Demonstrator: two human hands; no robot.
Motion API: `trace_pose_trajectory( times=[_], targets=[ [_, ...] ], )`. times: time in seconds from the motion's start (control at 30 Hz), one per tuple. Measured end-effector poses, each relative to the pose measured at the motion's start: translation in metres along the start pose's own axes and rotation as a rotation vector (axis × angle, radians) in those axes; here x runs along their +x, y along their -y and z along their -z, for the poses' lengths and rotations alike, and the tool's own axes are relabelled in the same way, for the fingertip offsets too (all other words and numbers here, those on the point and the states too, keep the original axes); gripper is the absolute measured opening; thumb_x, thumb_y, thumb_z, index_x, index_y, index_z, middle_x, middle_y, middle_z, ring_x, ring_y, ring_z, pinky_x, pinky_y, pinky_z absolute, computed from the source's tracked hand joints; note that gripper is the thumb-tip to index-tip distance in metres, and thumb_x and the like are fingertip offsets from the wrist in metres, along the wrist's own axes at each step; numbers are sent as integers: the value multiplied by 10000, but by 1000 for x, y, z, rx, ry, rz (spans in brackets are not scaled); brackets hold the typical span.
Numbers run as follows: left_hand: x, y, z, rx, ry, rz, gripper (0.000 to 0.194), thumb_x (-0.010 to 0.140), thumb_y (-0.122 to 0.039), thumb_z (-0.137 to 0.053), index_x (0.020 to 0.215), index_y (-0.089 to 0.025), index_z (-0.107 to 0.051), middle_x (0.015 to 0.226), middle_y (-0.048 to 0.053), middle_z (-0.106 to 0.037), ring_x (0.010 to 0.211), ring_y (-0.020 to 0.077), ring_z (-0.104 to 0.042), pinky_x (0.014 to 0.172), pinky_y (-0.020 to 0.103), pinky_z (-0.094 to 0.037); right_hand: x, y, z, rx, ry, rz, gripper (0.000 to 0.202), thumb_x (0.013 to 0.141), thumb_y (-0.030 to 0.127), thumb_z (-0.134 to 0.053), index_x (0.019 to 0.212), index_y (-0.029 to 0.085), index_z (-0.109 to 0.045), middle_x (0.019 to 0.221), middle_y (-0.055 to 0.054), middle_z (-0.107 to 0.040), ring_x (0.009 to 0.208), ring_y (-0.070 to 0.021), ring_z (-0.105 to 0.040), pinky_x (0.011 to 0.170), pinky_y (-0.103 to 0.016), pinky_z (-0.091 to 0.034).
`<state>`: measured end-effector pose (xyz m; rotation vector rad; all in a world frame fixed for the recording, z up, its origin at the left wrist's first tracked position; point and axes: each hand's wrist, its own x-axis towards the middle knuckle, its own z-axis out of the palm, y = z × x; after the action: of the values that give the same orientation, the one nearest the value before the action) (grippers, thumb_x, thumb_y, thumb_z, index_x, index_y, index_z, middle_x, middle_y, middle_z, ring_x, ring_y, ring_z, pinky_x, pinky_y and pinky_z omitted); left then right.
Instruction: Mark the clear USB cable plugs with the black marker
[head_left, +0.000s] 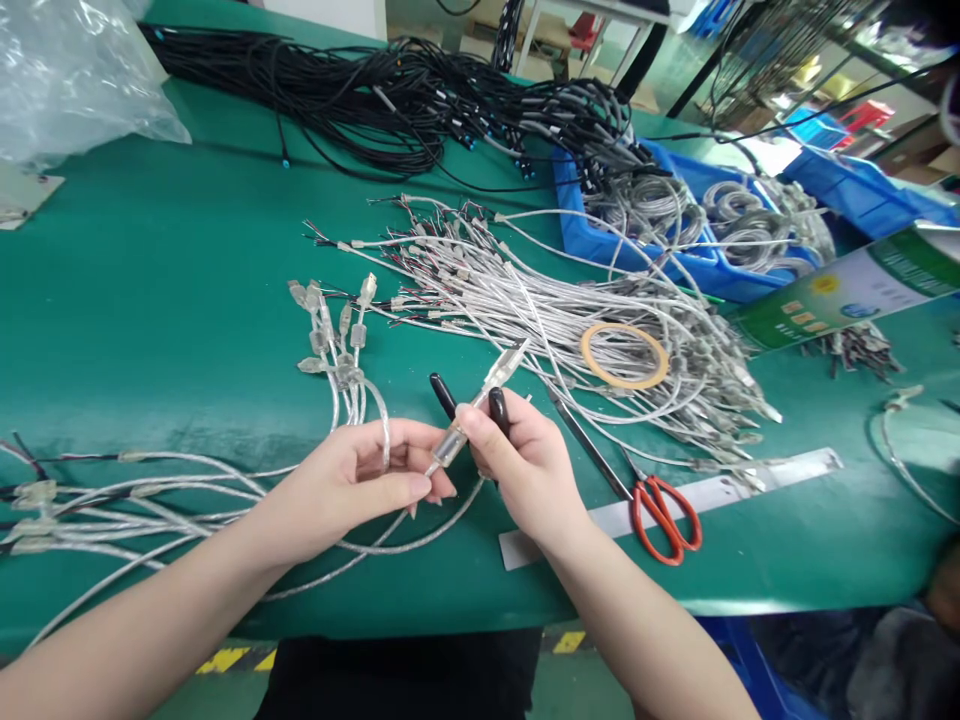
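Observation:
My left hand (367, 475) pinches a clear-jacketed USB cable (435, 465) just below its ferrite core (450, 444). My right hand (531, 465) is closed, its thumb on the same cable above the core, and the clear-covered plug (504, 368) points up and away. A black-handled tool (498, 410) sits in the right hand too; two dark grips show, while its working end is hidden. Beyond my left hand lies a small group of cable plugs with cores (345, 370). More cables (187, 495) with stripped wire ends stretch out to the left.
A large bundle of clear cables (525, 300) carries a tape roll (625, 356). Red-handled scissors (666, 518) rest across a metal ruler (720, 490). Blue bins (577, 225) hold coiled cables; black cables (337, 100) lie along the back. A plastic bag (82, 90) is at upper left.

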<state>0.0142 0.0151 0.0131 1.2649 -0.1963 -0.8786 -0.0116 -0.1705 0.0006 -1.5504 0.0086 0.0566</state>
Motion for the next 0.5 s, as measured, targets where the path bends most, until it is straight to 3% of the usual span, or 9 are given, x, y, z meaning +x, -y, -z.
trace_pose_trajectory(
  times=[0.13, 0.33, 0.5],
  targets=[
    [-4, -3, -4, -41, -124, 46, 225, 788, -196, -724, 1012, -171, -714, 749, -11, -656, 692, 85, -612, 656, 157, -462, 1, 0, 0, 19, 21, -21, 358, 928, 439, -593, 741, 154, -484, 637, 24, -401, 560, -66, -334, 492, -198, -277],
    [2, 0, 1, -35, -18, -2, 251, 809, -207, -739, 1049, -197, -665, 773, -13, -658, 822, 124, -679, 724, 165, -504, 2, 0, 1, 51, 23, -41, 343, 924, 430, -596, 746, 148, -514, 626, 25, -388, 540, -61, -322, 492, -196, -289],
    [-3, 4, 4, -13, -41, -26, 257, 813, -236, -750, 1041, -238, -631, 769, -51, -621, 852, 106, -690, 752, 121, -506, 2, 0, -1, 124, 55, -27, 258, 935, 398, -581, 863, 155, -629, 649, 14, -467, 572, -70, -409, 546, -193, -361]
  ],
)
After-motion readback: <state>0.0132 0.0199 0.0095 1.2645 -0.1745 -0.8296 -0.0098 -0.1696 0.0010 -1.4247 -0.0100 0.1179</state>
